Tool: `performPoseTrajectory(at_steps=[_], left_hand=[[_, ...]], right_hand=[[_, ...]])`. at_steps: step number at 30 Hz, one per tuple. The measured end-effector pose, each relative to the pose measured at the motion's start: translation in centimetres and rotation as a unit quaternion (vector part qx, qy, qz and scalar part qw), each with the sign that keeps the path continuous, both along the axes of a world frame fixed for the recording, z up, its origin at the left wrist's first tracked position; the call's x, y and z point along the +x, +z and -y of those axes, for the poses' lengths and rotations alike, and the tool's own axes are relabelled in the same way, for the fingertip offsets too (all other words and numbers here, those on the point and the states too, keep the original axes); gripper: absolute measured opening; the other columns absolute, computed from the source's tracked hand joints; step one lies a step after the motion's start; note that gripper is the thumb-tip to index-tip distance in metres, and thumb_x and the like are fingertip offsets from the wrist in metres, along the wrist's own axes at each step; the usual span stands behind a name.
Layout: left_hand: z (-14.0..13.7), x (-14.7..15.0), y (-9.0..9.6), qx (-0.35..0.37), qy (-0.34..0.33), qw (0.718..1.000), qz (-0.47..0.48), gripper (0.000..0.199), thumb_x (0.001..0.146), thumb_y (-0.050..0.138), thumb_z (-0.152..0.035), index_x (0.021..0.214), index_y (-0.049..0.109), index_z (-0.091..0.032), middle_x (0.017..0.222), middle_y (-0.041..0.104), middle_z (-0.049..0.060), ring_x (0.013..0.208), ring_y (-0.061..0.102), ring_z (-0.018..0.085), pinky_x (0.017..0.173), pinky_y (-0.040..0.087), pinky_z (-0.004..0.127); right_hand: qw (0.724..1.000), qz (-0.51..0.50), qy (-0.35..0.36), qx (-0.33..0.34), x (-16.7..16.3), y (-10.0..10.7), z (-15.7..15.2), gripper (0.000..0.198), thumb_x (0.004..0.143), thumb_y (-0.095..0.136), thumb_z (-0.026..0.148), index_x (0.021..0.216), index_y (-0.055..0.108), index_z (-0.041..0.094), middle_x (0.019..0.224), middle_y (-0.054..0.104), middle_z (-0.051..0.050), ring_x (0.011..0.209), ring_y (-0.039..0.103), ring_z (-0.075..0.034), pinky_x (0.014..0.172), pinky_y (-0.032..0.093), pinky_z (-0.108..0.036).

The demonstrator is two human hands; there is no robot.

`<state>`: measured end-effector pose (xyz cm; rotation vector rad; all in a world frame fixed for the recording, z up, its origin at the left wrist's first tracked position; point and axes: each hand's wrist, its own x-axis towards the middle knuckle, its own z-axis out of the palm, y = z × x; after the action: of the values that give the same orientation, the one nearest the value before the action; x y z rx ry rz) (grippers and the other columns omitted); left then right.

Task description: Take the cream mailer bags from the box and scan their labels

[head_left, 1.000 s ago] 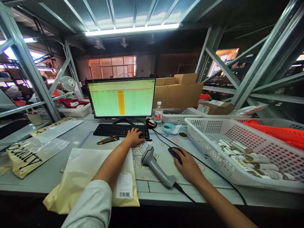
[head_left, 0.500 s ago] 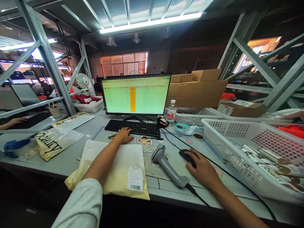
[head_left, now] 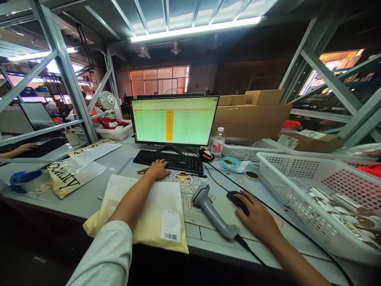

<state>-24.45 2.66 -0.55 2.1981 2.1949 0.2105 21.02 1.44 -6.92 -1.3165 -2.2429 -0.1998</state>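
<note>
My left hand (head_left: 158, 170) rests with fingers spread on the left part of the black keyboard (head_left: 187, 163). Under my left forearm lies a pale yellow and white mailer bag (head_left: 157, 198), with a barcode label on its lower right. My right hand (head_left: 256, 216) is wrapped over a black computer mouse (head_left: 238, 201). Between my hands a grey barcode scanner (head_left: 216, 212) lies on the printed desk mat, its cable running to the front edge. Behind the keyboard stands a monitor (head_left: 151, 123) showing a table with one orange column.
A white plastic basket (head_left: 285, 190) with packaged goods stands at the right. A water bottle (head_left: 218, 142) and a roll of labels (head_left: 231, 163) are right of the monitor. Yellow "beauty" bags (head_left: 67, 178) and a tape dispenser (head_left: 25, 180) lie left. A co-worker's hand (head_left: 25, 149) is at far left.
The whole view has shifted slightly, so things appear a little farther right. Both hands stay in place on the keyboard and the mouse.
</note>
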Motion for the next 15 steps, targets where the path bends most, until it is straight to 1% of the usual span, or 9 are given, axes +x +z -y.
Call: performPoseTrajectory(at_steps=[6, 11, 15], left_hand=[[-0.7, 0.2, -0.2, 0.0, 0.007, 1.0, -0.003, 0.067, 0.101, 0.066, -0.055, 0.157, 0.048, -0.023, 0.167, 0.039, 0.015, 0.152, 0.039, 0.039, 0.123, 0.034, 0.065], [-1.5, 0.9, -0.5, 0.002, -0.001, 1.0, -0.001, 0.072, 0.101, 0.064, -0.059, 0.16, 0.044, -0.023, 0.172, 0.032, 0.015, 0.157, 0.031, 0.039, 0.127, 0.025, 0.066], [-2.6, 2.3, -0.8, -0.008, -0.017, 1.0, 0.007, 0.079, 0.101, 0.059, -0.066, 0.164, 0.038, -0.024, 0.175, 0.027, 0.014, 0.159, 0.026, 0.039, 0.129, 0.019, 0.066]], right_hand=[[1.0, 0.0, 0.0, 0.001, -0.1, 0.0, 0.1, 0.046, 0.094, 0.044, 0.035, 0.13, 0.07, 0.022, 0.15, 0.06, -0.013, 0.124, 0.067, -0.033, 0.1, 0.06, -0.052], [1.0, -0.012, 0.003, -0.003, -0.2, 0.0, 0.1, 0.045, 0.093, 0.046, 0.033, 0.131, 0.07, 0.023, 0.15, 0.06, -0.013, 0.127, 0.065, -0.034, 0.104, 0.058, -0.054], [1.0, -0.01, 0.003, -0.013, -0.2, 0.2, 0.2, 0.046, 0.092, 0.047, 0.032, 0.131, 0.07, 0.024, 0.151, 0.059, -0.012, 0.128, 0.065, -0.034, 0.103, 0.058, -0.054]])
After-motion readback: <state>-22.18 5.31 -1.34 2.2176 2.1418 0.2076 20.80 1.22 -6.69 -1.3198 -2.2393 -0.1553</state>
